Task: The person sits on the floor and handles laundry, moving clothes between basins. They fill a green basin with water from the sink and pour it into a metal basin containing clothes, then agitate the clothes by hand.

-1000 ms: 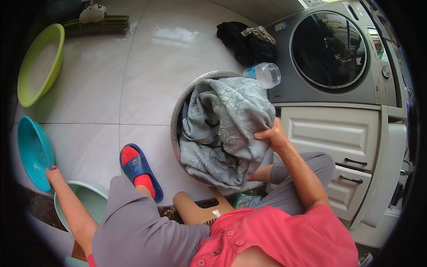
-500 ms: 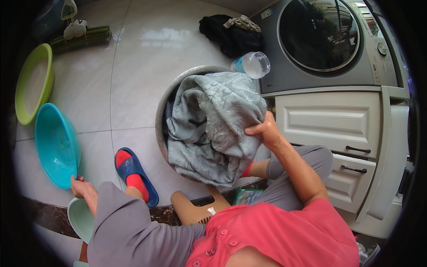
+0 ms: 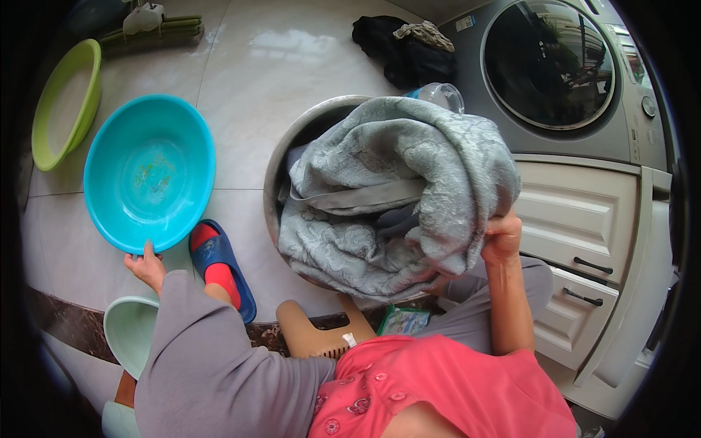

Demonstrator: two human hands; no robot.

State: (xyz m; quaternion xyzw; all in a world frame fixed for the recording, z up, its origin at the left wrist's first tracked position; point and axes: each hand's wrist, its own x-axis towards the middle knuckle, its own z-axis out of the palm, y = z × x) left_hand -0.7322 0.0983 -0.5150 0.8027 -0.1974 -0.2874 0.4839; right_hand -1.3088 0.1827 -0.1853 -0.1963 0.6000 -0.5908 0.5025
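Note:
A big grey patterned cloth (image 3: 394, 190) is heaped in a round metal basin (image 3: 292, 146) on the tiled floor and hangs over its near rim. My right hand (image 3: 502, 239) grips the cloth's right edge, lifted beside the basin. My left hand (image 3: 148, 266) holds the near rim of a turquoise plastic basin (image 3: 150, 171), which lies tilted on the floor to the left. My foot in a blue and red slipper (image 3: 219, 266) rests between the two basins.
A lime-green basin (image 3: 62, 106) lies at the far left, a pale green tub (image 3: 131, 332) sits under my left arm. A front-loading washing machine (image 3: 562, 77) and white drawers (image 3: 584, 241) stand to the right. Dark clothes (image 3: 401, 44) and a clear bottle (image 3: 442, 95) lie behind the metal basin.
My left hand has dragged the turquoise basin from the far left toward the metal basin. My right hand has kept its grip on the grey cloth and raised it a little.

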